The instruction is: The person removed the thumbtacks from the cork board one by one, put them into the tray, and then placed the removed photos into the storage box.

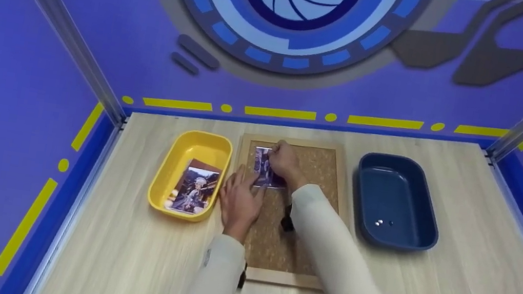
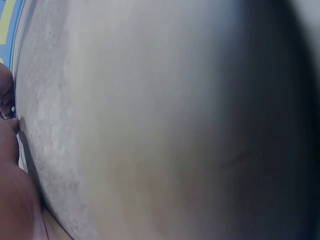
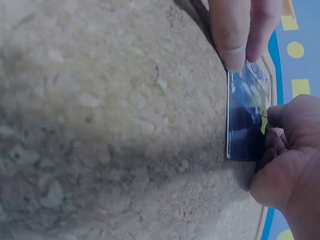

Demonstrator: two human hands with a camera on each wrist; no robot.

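A printed photo [image 1: 262, 167] lies on the upper left of the wood-framed corkboard [image 1: 274, 232]. My left hand [image 1: 241, 198] rests at the board's left edge, its extended fingertips on the photo's lower end. Over the photo's upper right side is my right hand [image 1: 285, 162], with curled fingers. In the right wrist view, the right hand's thumb and fingers [image 3: 287, 145] come together at the photo [image 3: 245, 115]; I cannot tell what is between them. The left hand's fingertips [image 3: 232, 50] press the photo's other end. Sleeve blur fills most of the left wrist view.
Left of the board stands a yellow tray [image 1: 161, 173] with photos [image 1: 195, 190] inside. To the right is a dark blue tray [image 1: 399, 198] containing a few small shiny pieces [image 1: 378, 222]. Blue-purple walls [image 1: 101, 40] enclose the wooden table [image 1: 121, 250] at the back and sides.
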